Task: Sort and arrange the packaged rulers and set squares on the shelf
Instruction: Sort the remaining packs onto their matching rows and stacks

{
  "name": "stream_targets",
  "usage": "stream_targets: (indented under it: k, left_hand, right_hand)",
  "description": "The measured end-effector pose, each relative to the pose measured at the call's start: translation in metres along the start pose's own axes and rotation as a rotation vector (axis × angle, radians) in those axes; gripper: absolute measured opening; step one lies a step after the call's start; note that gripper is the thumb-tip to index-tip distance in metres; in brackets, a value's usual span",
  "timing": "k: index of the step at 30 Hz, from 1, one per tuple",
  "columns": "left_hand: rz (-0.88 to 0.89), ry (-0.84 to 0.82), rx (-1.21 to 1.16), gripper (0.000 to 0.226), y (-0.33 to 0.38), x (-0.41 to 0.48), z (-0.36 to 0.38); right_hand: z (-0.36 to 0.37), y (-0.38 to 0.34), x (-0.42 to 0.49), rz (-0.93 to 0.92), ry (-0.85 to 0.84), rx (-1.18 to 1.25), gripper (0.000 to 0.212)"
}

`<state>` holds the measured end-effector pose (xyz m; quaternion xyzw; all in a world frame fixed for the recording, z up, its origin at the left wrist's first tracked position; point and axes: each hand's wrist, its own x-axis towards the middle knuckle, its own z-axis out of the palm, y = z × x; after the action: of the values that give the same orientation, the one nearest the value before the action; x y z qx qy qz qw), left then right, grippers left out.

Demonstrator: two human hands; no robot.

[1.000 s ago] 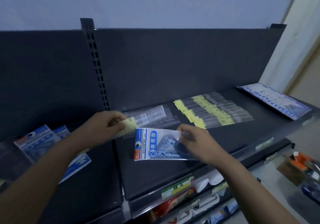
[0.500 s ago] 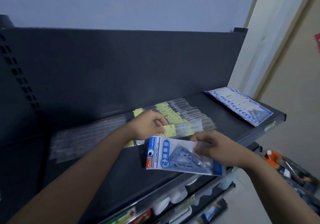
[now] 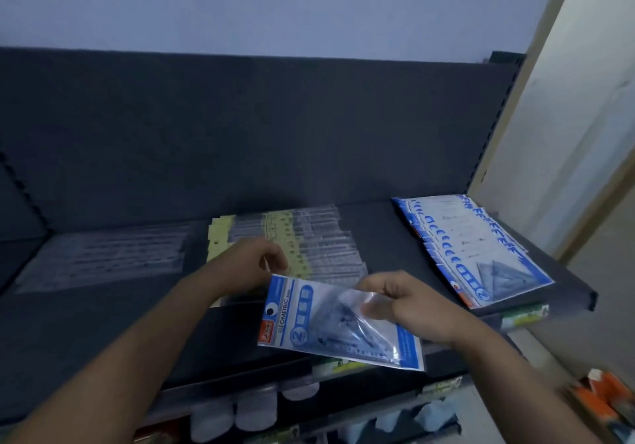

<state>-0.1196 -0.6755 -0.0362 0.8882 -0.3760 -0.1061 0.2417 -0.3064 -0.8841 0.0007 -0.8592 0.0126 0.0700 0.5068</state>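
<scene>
One set square pack hangs centre frame over the shelf front edge, pinched by the right hand. Left hand curls around ruler packs lying just behind it. Blue packs sit stacked at right.

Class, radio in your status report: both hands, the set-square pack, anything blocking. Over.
Right hand grips blue-and-white packaged set square above dark shelf edge. Left hand grips yellow-tagged clear ruler pack. Nothing between set square and matching stack at right.
</scene>
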Motion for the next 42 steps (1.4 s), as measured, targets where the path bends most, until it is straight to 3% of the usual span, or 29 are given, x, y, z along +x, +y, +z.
stream_targets:
  k: [2, 4, 7, 10, 13, 15, 22, 25, 29, 36, 42]
  left_hand:
    - [0.006, 0.083, -0.083, 0.013, 0.011, -0.002, -0.005]
    - [0.042, 0.104, -0.221, 0.041, 0.032, -0.004, -0.010]
    - [0.120, -0.108, -0.336, 0.052, 0.066, -0.005, -0.014]
    - [0.171, -0.235, -0.359, 0.038, 0.093, -0.001, -0.008]
    - [0.228, -0.163, -0.221, 0.018, 0.113, 0.012, 0.006]
    - [0.248, -0.147, -0.255, 0.010, 0.129, 0.022, 0.016]
    - [0.207, -0.150, -0.439, 0.007, 0.197, 0.080, 0.074]
    - [0.137, -0.143, -0.488, 0.006, 0.224, 0.110, 0.105]
    - [0.030, -0.084, -0.385, 0.017, 0.247, 0.138, 0.141]
    - [-0.075, -0.034, -0.121, 0.056, 0.260, 0.132, 0.159]
    - [-0.124, -0.004, 0.084, 0.070, 0.260, 0.136, 0.148]
  right_hand:
    - [-0.004, 0.001, 0.003, -0.009, 0.006, 0.030, 0.025]
    - [-0.008, 0.005, 0.005, -0.021, 0.025, 0.026, 0.021]
    - [-0.012, 0.008, 0.006, -0.037, 0.076, 0.020, 0.019]
    - [-0.023, 0.010, 0.004, -0.035, 0.145, -0.039, 0.024]
    - [-0.044, 0.016, -0.002, -0.030, 0.184, -0.113, 0.028]
    - [-0.063, 0.023, -0.010, -0.042, 0.207, -0.156, 0.025]
    - [-0.150, 0.082, -0.036, -0.072, 0.265, -0.215, 0.009]
    - [-0.202, 0.121, -0.041, -0.006, 0.236, -0.242, 0.023]
    - [-0.250, 0.169, -0.038, 0.027, 0.148, -0.267, 0.040]
    - [-0.258, 0.203, -0.020, -0.064, 0.100, -0.304, 0.037]
    - [-0.252, 0.199, -0.011, -0.152, 0.122, -0.371, 0.039]
